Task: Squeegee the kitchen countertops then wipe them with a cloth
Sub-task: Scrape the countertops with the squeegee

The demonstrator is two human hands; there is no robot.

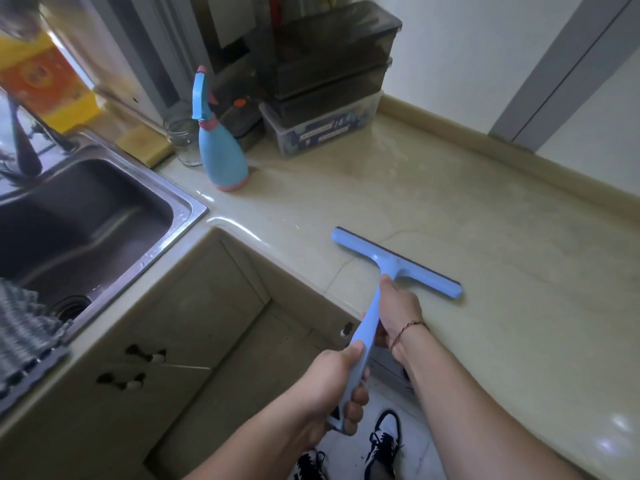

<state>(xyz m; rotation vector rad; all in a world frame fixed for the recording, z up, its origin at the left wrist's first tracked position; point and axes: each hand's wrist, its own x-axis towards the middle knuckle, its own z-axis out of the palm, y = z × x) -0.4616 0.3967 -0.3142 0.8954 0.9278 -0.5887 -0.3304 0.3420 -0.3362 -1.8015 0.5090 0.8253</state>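
Left hand [341,386] gripping squeegee [388,271] handle end, right hand [398,313] grasping higher; blade nearing countertop [450,202] front edge, risking water spilling onto floor

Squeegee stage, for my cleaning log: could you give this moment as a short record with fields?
tool: blue squeegee, blade on the countertop
left hand: grips the handle's end
right hand: grips the handle near the blade
cloth: grey cloth draped over the sink edge, untouched
nearby: blue spray bottle, glass jar, stacked storage boxes
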